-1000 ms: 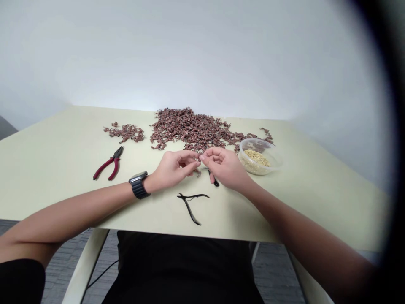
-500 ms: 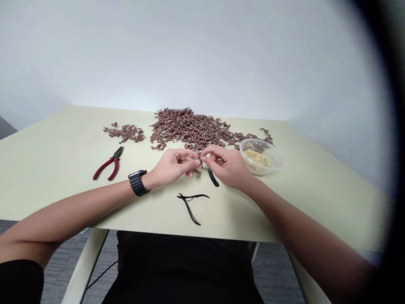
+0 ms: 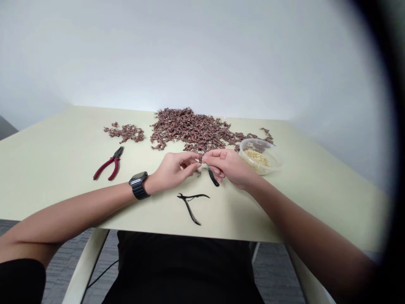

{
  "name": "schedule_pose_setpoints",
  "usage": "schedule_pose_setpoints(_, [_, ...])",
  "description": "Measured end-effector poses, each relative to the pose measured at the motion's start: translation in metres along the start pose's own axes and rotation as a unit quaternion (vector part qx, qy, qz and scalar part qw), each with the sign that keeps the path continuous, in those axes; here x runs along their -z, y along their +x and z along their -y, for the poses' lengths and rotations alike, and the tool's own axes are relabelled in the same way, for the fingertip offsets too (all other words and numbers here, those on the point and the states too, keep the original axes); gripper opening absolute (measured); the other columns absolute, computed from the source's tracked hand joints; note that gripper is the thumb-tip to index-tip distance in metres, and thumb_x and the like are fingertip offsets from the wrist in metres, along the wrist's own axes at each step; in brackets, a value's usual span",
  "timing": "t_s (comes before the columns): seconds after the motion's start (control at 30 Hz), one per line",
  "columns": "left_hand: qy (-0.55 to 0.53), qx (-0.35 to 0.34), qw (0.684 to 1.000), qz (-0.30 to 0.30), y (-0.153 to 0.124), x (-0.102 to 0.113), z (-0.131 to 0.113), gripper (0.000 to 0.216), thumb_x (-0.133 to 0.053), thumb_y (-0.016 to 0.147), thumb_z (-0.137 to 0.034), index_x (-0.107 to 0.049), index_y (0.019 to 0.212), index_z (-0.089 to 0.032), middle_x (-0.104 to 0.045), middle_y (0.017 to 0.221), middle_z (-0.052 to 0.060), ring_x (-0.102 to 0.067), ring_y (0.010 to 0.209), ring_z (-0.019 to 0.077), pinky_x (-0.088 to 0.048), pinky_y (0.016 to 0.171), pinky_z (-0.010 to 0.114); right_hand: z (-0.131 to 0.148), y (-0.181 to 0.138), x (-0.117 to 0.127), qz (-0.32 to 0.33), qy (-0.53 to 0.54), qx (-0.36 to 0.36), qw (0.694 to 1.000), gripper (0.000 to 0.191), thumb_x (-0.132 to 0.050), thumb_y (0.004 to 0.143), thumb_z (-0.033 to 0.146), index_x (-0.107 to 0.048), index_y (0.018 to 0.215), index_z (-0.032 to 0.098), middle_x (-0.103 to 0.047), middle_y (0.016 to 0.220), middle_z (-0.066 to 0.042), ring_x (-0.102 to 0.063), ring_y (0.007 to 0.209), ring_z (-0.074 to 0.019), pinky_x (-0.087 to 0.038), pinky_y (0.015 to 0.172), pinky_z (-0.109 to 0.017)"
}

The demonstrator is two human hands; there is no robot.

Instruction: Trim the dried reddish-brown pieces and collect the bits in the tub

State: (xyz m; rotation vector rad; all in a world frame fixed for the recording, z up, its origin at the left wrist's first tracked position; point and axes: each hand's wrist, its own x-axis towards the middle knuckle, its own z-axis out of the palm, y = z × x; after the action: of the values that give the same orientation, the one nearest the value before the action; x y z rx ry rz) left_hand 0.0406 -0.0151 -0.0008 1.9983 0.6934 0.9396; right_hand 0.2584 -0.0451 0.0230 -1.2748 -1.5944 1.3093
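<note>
Both hands meet over the table, in front of a large heap of small reddish-brown pieces with wiry ends. My left hand, with a watch on its wrist, pinches one small reddish-brown piece between thumb and fingertips. From the other side my right hand closes thumb and forefinger on the same piece. Its exact kind is too small to make out. Below the fingers lies a black-handled tool, its far end partly hidden by my right hand. Another small piece lies under the left fingertips.
Black nippers lie near the front edge of the pale table. Red-handled pliers rest at the left, below a smaller pile of brown pieces. A clear plastic bowl with small golden bits stands beside my right wrist.
My left hand has turned, its fingers now reaching more straight across. My right fingers have shifted from a curled pinch to a flatter one, and the brown piece shows more plainly between the hands.
</note>
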Motion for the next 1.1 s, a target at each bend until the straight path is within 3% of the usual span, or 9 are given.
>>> schedule_pose_setpoints(0.1, [-0.045,0.037,0.998,-0.019,0.002,0.0,0.004,0.039,-0.072,0.093,-0.041,-0.071,0.118,-0.012,-0.078,0.087,0.009,-0.072,0.067,0.014,-0.061,0.067,0.025,-0.002,0.0,0.003,-0.056,-0.152,0.101,0.982,0.025,-0.058,0.097,0.043,-0.066,0.088,0.021,-0.05,0.059,0.004,-0.044,0.049,-0.0114,-0.032,0.05,-0.027])
schedule_pose_setpoints(0.23, [-0.083,0.081,0.993,-0.008,0.005,0.001,0.002,0.037,-0.073,0.092,-0.04,-0.072,0.112,-0.01,-0.074,0.081,0.007,-0.068,0.062,0.0115,-0.058,0.063,0.023,-0.005,-0.002,0.003,-0.084,-0.356,0.242,0.899,0.021,-0.05,0.101,0.029,-0.068,0.093,0.02,-0.056,0.066,0.001,-0.046,0.058,-0.0131,-0.031,0.059,-0.029])
schedule_pose_setpoints(0.47, [-0.114,0.098,0.988,0.018,0.004,0.002,-0.003,0.032,-0.074,0.092,-0.037,-0.072,0.109,-0.01,-0.073,0.079,0.007,-0.065,0.062,0.0103,-0.056,0.064,0.022,-0.013,0.003,0.009,-0.044,-0.438,0.3,0.846,0.023,-0.044,0.103,0.022,-0.065,0.094,0.019,-0.068,0.085,-0.005,-0.057,0.074,-0.0173,-0.036,0.07,-0.03])
schedule_pose_setpoints(0.77, [-0.108,0.086,0.99,0.02,0.002,0.001,-0.001,0.035,-0.074,0.092,-0.038,-0.072,0.112,-0.01,-0.073,0.082,0.007,-0.065,0.064,0.0103,-0.055,0.066,0.023,-0.012,0.001,0.009,-0.029,-0.432,0.305,0.849,0.02,-0.047,0.102,0.021,-0.061,0.089,0.019,-0.063,0.078,-0.003,-0.052,0.067,-0.0147,-0.033,0.065,-0.028])
schedule_pose_setpoints(0.97, [-0.111,0.099,0.988,0.035,0.003,0.003,-0.002,0.033,-0.074,0.091,-0.039,-0.071,0.107,-0.01,-0.072,0.078,0.006,-0.063,0.062,0.0101,-0.055,0.064,0.023,-0.009,-0.001,0.011,-0.018,-0.457,0.309,0.834,0.02,-0.046,0.103,0.021,-0.056,0.086,0.019,-0.059,0.077,-0.002,-0.05,0.069,-0.0144,-0.033,0.066,-0.028])
schedule_pose_setpoints(1.1, [-0.081,0.088,0.992,0.035,0.003,0.003,-0.002,0.034,-0.071,0.093,-0.039,-0.071,0.111,-0.01,-0.072,0.077,0.006,-0.064,0.06,0.0112,-0.055,0.062,0.023,-0.004,-0.004,0.006,-0.018,-0.415,0.291,0.862,0.022,-0.049,0.099,0.02,-0.052,0.078,0.019,-0.052,0.069,0.001,-0.043,0.062,-0.0121,-0.03,0.062,-0.027])
